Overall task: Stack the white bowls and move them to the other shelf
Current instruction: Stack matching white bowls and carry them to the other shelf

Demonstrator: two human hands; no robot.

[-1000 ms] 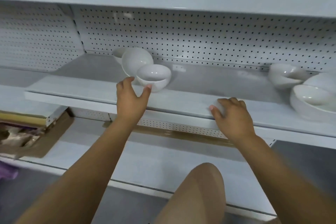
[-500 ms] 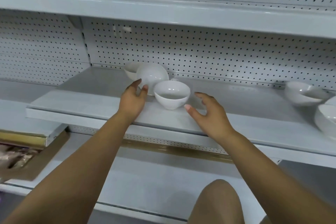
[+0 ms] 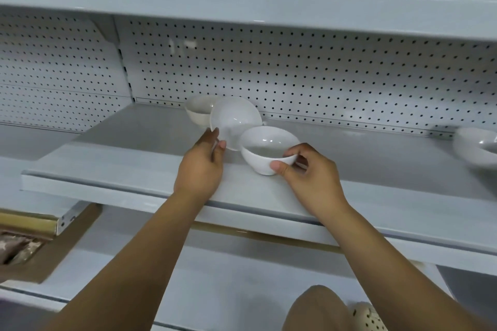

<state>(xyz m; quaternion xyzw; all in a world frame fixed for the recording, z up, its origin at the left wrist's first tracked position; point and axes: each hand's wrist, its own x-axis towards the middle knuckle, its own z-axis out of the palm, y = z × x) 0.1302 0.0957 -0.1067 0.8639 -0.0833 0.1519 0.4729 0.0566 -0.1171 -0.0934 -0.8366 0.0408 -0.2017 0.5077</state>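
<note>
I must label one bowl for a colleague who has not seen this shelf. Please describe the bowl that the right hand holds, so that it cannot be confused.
On the middle shelf, three white bowls cluster near the centre. The front bowl stands upright nearest the edge, with the right hand pinching its rim. The tilted bowl behind it is touched by the left hand, and the back bowl is untouched.
</note>
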